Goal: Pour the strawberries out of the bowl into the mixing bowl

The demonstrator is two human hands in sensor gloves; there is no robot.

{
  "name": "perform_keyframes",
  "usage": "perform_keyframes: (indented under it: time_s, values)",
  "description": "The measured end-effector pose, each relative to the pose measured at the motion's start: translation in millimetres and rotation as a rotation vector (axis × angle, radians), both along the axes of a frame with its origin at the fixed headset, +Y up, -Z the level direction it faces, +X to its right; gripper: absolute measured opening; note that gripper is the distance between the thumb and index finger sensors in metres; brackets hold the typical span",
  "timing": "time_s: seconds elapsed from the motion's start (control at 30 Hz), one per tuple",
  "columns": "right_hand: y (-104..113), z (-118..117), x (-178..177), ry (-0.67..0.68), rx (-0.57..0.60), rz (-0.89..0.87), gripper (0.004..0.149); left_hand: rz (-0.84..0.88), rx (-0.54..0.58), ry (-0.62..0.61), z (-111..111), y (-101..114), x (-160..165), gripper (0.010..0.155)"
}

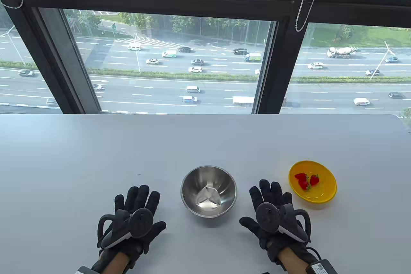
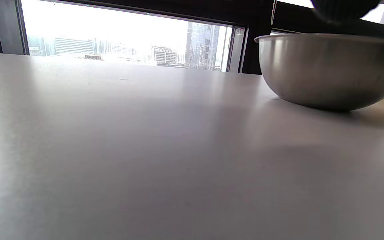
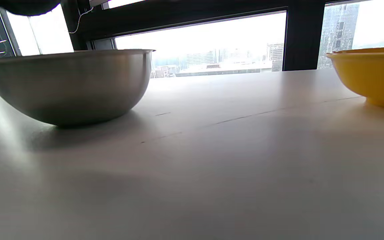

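On the table (image 1: 64,158), both wrist views hide the strawberries (image 1: 306,180); left hand (image 1: 136,219) and right hand (image 1: 273,213) lie spread, holding nothing.

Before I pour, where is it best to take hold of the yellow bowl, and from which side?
Probably by the near rim of the yellow bowl, reached by the right hand from beside it. The bowl is shallow, upright, with a flared lip; the strawberries lie at its middle.

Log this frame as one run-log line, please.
stage: pour not started | left hand: flat on table, holds nothing | right hand: same | strawberries: in yellow bowl | mixing bowl: no fruit
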State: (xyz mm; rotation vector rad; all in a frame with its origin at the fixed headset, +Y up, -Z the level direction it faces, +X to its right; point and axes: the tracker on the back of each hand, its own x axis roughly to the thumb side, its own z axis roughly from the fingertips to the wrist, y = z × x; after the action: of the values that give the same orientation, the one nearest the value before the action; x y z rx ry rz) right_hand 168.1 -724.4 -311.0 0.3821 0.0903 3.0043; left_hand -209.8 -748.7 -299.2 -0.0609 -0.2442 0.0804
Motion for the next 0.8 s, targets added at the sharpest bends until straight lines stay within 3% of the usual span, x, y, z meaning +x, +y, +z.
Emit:
perform_keyframes:
  time_s: [0.8]
  values:
    - [8, -2, 12, -0.018, 0.014, -0.047, 0.089, 0.012, -0.011, 0.005, -1, 0, -2, 0.089]
